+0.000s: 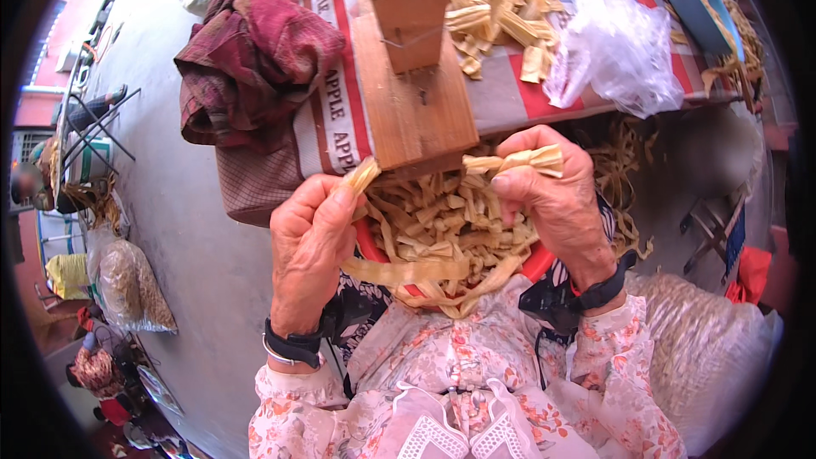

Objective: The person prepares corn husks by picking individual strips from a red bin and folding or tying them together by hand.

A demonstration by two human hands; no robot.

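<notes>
My left hand (312, 236) pinches a short piece of pale yellow dried plant strip (361, 177) between thumb and fingers. A long flat strip (408, 271) runs from below that hand across the basin. My right hand (551, 191) grips a small folded bundle of the same dried material (532, 160), narrowed on its left side. Between and below the hands, a red plastic basin (540, 261) on my lap is filled with many short folded pieces (446, 217). Just beyond it, a wooden board (414, 111) carries an upright wooden block (410, 19) with a thin metal pin or wire.
A maroon cloth (255, 57) lies on the covered table (255, 188), left of the board. Finished-looking folded pieces (503, 6) and a clear plastic bag (612, 44) lie right. A blue tray (701, 6) holds strips. Filled sacks (695, 344) stand at my right; people (95, 370) sit far left.
</notes>
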